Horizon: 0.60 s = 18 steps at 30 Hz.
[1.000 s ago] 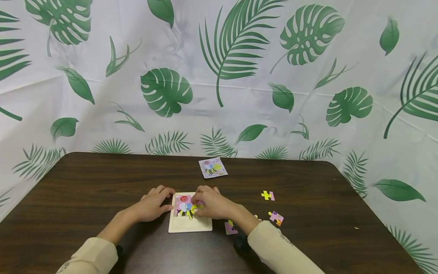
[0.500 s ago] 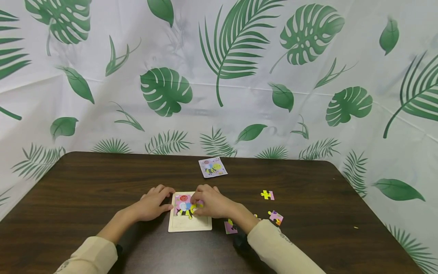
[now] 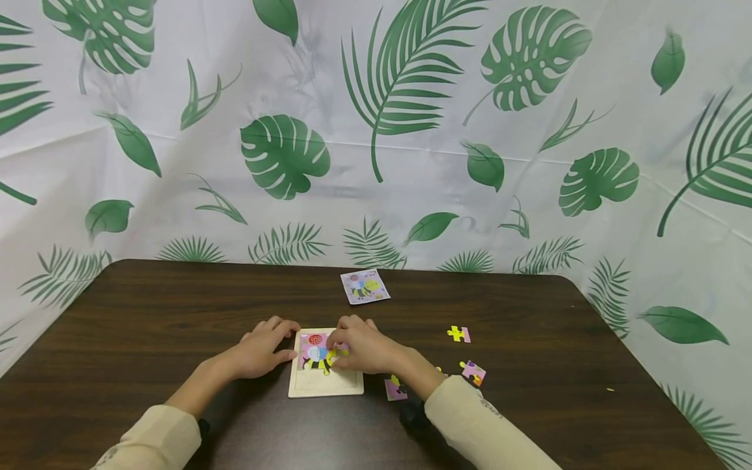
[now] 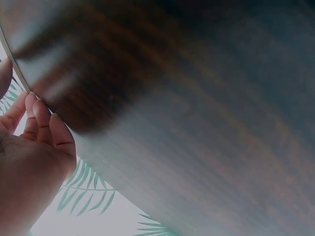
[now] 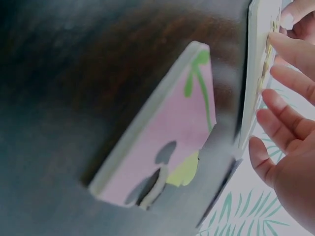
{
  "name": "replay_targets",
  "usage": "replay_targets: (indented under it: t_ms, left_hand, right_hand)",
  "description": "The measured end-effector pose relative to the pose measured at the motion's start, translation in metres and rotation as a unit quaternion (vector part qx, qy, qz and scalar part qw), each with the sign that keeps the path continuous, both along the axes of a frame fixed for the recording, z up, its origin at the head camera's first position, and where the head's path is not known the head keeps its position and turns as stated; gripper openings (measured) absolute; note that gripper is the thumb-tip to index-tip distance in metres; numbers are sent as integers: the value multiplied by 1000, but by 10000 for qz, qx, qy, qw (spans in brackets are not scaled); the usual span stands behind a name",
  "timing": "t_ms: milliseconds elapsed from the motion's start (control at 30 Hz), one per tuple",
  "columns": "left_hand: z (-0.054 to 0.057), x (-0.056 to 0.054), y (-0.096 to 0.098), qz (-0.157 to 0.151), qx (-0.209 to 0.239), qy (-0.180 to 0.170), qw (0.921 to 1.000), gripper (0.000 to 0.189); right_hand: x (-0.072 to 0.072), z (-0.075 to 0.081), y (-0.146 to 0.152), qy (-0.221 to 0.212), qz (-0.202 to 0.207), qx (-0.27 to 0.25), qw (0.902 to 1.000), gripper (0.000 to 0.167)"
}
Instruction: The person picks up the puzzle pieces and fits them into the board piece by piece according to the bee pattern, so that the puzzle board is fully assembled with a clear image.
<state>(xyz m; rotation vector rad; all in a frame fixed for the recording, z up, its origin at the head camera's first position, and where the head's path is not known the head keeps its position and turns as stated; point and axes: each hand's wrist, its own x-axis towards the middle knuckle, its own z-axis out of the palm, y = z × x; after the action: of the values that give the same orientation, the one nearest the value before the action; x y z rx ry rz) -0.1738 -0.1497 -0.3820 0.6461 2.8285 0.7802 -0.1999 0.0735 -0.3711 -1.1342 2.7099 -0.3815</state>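
A pale wooden puzzle tray [image 3: 326,388] lies before me with a part-filled bee picture, its lower strip bare. My left hand [image 3: 260,352] rests loosely bent fingertips and thumb at the tray's left edge; the left wrist view shows these fingers [image 4: 43,123] along the tray's rim [image 4: 18,71]. Over the picture's right side, my right hand [image 3: 365,349] pinches a puzzle piece [image 3: 333,359] with yellow on it between thumb and index finger, mostly covered by the hand. From the right wrist, the thumb and fingers [image 5: 283,110] reach over the tray [image 5: 252,64].
To the right lie loose puzzle pieces: a yellow-and-pink one [image 3: 458,334], a pink-and-orange one [image 3: 472,373], and a pink one [image 5: 167,128] by the right wrist. Another piece [image 3: 441,371] is partly behind the forearm. A bee picture card [image 3: 365,287] lies at the dark table's [image 3: 194,307] back.
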Motion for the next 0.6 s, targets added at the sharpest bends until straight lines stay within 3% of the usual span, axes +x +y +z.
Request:
replay_targets:
  t_ms: [300,600]
  left_hand:
    - [2,2,1,-37,21,2,10000,37]
    - [0,1,1,18,-10,-29,10000,37]
  right_hand:
    - [-4,5,13,-311,-54,-411,9987,26]
    - [-12,8,45,-560,-134,-585,9966,30]
